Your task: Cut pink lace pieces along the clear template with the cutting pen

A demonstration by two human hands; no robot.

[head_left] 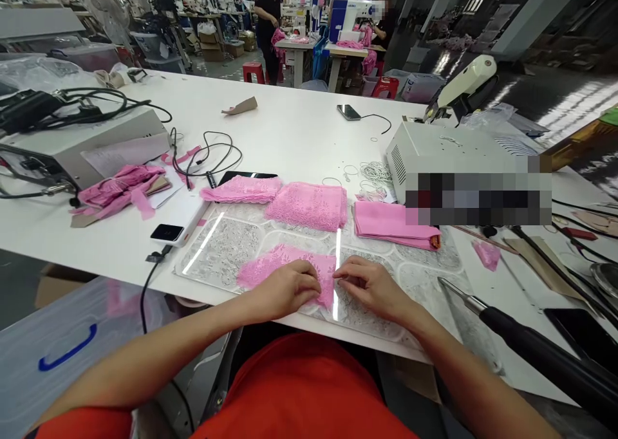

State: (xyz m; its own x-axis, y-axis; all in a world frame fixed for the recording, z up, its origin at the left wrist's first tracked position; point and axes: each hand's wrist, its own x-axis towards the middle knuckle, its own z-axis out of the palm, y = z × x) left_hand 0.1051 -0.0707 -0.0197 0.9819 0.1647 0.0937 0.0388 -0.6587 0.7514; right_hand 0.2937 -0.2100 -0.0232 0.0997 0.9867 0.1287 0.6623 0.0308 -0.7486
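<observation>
A pink lace piece [270,265] lies flat on the clear, marble-patterned mat [222,242] right in front of me. My left hand [294,288] rests over its middle with curled fingers closed on the lace. At the lace's right edge, my right hand [369,284] has thumb and fingers pinched together on the border. Just beyond are a folded stack of pink lace [309,204] and a flatter pink lace pile [246,189]. To their right sits a folded pink fabric stack [393,223].
A soldering-iron-like tool [487,310] points in from the right. Behind it stands a grey machine box [439,149]. A power bank [176,223], a bundle of pink straps [120,188] and cables are on the left. Two people work near sewing machines [345,20] in the background.
</observation>
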